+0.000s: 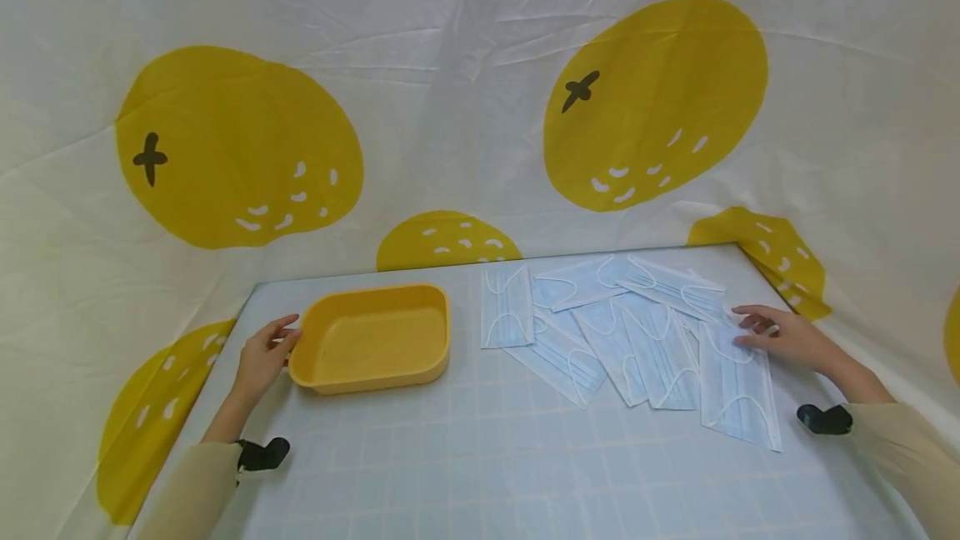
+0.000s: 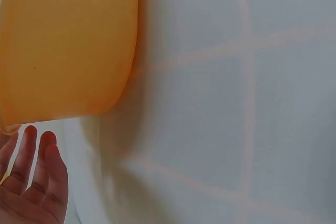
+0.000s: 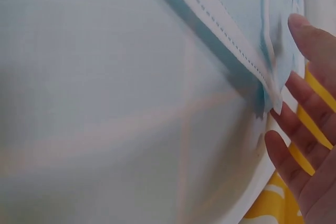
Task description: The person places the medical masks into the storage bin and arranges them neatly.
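White printed cloth (image 1: pixel 465 132) hangs behind tray (image 1: pixel 371 344) and masks (image 1: pixel 663 357).

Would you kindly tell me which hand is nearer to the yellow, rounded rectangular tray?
Left. The left hand is at the left end of the yellow tray, while the right hand is well to its right, at the rightmost light-blue, pleated face mask.

On the left, the tray (image 1: pixel 371 344) is apparently made of smooth plastic. On the right, the masks (image 1: pixel 663 357) are formed of matt, pleated, cloth-like sheet. The table (image 1: pixel 480 457) is smoothly covered; the far curtain (image 1: pixel 450 132) is creased, faintly shiny.
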Demonstrator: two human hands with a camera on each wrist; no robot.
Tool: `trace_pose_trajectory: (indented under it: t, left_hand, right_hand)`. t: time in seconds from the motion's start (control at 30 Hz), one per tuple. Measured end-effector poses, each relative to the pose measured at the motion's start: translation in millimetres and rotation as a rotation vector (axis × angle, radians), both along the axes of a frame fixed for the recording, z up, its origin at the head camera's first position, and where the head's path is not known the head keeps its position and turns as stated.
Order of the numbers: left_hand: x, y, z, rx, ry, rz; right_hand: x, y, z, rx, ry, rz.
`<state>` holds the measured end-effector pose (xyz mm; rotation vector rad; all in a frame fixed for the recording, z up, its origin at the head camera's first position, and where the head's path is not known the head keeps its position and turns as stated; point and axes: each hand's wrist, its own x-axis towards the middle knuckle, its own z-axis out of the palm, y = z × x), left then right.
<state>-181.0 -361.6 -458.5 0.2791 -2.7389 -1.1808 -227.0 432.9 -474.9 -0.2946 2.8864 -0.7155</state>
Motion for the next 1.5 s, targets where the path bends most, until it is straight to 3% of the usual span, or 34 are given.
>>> trace_pose_trajectory:
  t: [0.23,0.5,1.03,1.5]
  left_hand:
    - [0.0,0.7,-1.8,0.048,-0.042,0.024]
    - [-1.3,0.7,-0.2,0.054,-0.027,0.011]
    - [-1.4,-0.1,-2.1,0.077,-0.025,0.015]
    - [-0.5,-1.8,-3.9,0.075,-0.013,0.017]
  right_hand:
    - [0.0,-1.3,-1.3,0.021,0.002,-0.017]
    - [-1.8,0.6,-7.1,0.056,-0.003,-0.03]
    - [-1.7,-1.6,-0.9,0.046,0.033,0.013]
    - [-6.7,5.7,-4.5,0.013,-0.063,0.043]
